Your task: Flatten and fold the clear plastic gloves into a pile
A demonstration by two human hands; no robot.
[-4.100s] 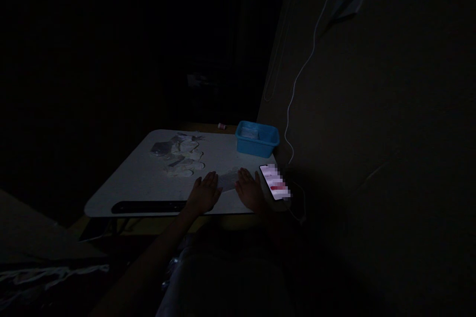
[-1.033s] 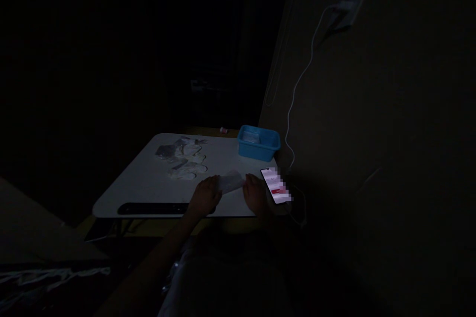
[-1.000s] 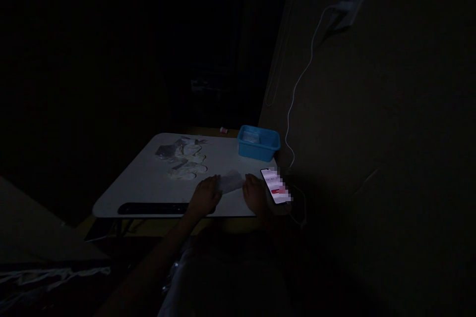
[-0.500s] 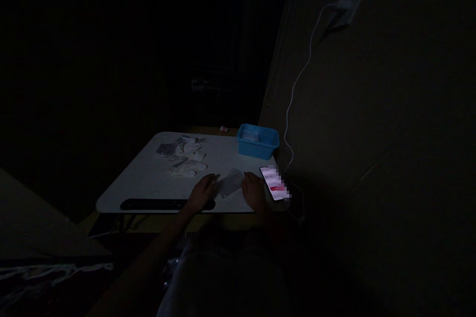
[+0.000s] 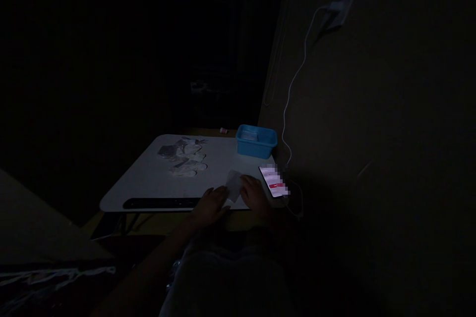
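The room is very dark. My left hand (image 5: 212,204) and my right hand (image 5: 254,194) are at the near edge of a small white table (image 5: 156,178), both closed on a thin pale sheet or clear packet (image 5: 234,185) lifted between them. My left fingers pinch its lower left corner and my right fingers hold its right side. A lit phone (image 5: 274,182) lies just right of my right hand.
A blue plastic tub (image 5: 256,140) stands at the table's far right corner. A heap of pale packets (image 5: 184,156) lies at the far middle. A black bar (image 5: 159,203) runs along the near edge. A white cable (image 5: 293,79) hangs down the wall from a charger.
My hands went from lying flat on the sheet to pinching it. They have drawn closer together toward the near edge, and the sheet now stands more upright.
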